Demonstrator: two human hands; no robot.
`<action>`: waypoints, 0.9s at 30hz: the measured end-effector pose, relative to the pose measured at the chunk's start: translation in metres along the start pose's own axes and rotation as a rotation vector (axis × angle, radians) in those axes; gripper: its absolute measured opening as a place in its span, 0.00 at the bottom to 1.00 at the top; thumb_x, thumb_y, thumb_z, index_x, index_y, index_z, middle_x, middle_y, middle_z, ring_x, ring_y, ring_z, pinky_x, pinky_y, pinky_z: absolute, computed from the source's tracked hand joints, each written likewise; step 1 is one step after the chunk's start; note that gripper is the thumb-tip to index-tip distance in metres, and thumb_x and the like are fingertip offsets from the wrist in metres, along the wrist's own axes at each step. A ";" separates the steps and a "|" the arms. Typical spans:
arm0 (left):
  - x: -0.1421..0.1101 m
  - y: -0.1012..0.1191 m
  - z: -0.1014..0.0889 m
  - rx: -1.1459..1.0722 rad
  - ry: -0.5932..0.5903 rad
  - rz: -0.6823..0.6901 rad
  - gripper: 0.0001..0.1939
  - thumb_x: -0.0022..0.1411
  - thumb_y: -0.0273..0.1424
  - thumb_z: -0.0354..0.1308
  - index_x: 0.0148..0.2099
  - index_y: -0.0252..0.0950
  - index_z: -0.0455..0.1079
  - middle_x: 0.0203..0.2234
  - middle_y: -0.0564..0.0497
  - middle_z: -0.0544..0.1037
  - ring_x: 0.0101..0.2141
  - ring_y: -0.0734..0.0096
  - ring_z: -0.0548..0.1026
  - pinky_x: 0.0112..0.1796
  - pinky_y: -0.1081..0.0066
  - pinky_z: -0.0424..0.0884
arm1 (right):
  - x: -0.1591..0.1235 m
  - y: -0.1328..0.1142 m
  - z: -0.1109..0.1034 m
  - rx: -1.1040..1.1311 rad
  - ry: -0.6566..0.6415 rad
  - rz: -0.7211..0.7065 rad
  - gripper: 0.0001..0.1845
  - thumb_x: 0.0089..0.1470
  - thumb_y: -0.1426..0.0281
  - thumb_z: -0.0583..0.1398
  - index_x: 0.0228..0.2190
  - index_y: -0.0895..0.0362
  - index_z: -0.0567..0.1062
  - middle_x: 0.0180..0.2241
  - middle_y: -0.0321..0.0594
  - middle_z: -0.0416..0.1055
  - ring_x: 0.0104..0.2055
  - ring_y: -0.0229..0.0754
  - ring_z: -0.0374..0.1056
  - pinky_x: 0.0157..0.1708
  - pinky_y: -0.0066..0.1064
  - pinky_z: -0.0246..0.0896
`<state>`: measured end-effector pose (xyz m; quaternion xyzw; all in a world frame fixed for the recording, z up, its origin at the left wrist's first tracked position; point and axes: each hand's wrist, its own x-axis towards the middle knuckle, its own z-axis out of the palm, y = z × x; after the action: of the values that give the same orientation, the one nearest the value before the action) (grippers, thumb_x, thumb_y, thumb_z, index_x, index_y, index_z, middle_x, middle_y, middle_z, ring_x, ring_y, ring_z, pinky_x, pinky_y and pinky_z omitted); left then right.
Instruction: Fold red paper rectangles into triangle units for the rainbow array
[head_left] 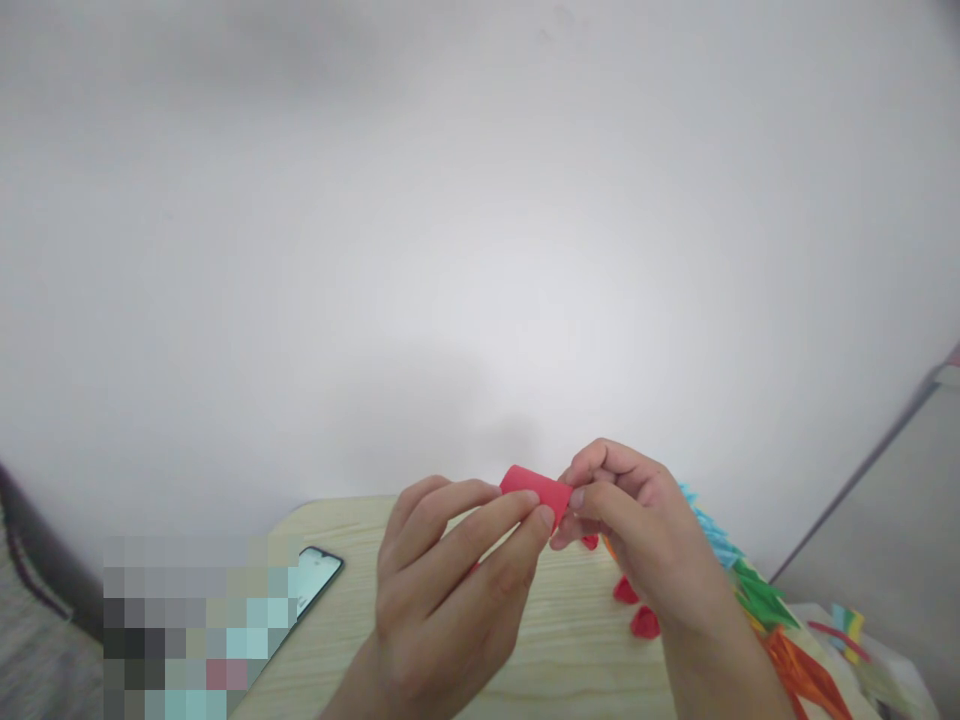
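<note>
I see the left hand (450,590) clasping a curled red paper (535,484) above the table (574,650) while the right hand (641,515) pinches its end, probably to stop it unrolling.

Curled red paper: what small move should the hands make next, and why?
Perhaps the right hand should roll the right end of the curled red paper slightly tighter: its fingertips are at that end, the left hand holds the paper, and the curl looks fairly loose.
</note>
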<state>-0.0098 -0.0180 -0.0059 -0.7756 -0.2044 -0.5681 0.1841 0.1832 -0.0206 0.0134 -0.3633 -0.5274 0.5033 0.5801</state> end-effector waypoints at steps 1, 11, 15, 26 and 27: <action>-0.001 0.000 0.000 0.005 0.001 0.000 0.22 0.52 0.12 0.69 0.48 0.36 0.81 0.41 0.49 0.86 0.43 0.60 0.77 0.45 0.55 0.72 | 0.000 0.000 0.000 -0.001 0.002 -0.003 0.05 0.52 0.77 0.61 0.31 0.56 0.76 0.22 0.34 0.76 0.25 0.37 0.73 0.27 0.24 0.65; -0.003 0.001 0.005 0.023 -0.010 0.017 0.23 0.53 0.13 0.69 0.49 0.37 0.81 0.42 0.51 0.86 0.44 0.60 0.76 0.46 0.55 0.71 | 0.000 0.004 0.010 -0.025 0.146 -0.095 0.04 0.52 0.77 0.62 0.30 0.55 0.75 0.22 0.30 0.73 0.24 0.35 0.70 0.27 0.24 0.64; -0.004 0.000 0.005 0.035 -0.014 0.026 0.22 0.54 0.14 0.70 0.49 0.37 0.81 0.42 0.51 0.86 0.45 0.60 0.76 0.47 0.55 0.70 | 0.000 0.006 0.010 -0.083 0.171 -0.112 0.07 0.52 0.77 0.61 0.31 0.55 0.79 0.22 0.32 0.75 0.25 0.35 0.70 0.28 0.25 0.64; 0.000 -0.002 0.007 -0.309 0.150 -0.264 0.20 0.53 0.12 0.67 0.45 0.36 0.81 0.38 0.48 0.83 0.40 0.63 0.77 0.41 0.58 0.75 | -0.007 -0.007 0.011 -0.268 0.132 -0.174 0.07 0.55 0.74 0.65 0.34 0.53 0.83 0.29 0.36 0.77 0.31 0.38 0.71 0.32 0.29 0.66; 0.001 -0.002 0.006 -0.379 0.157 -0.331 0.19 0.55 0.13 0.67 0.45 0.37 0.81 0.37 0.48 0.83 0.39 0.63 0.77 0.41 0.58 0.75 | -0.007 -0.007 0.009 -0.275 0.094 -0.216 0.07 0.54 0.74 0.66 0.35 0.52 0.83 0.32 0.36 0.76 0.32 0.38 0.71 0.32 0.30 0.66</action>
<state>-0.0052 -0.0132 -0.0067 -0.7057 -0.2035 -0.6772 -0.0445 0.1760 -0.0300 0.0201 -0.4037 -0.5995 0.3436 0.5996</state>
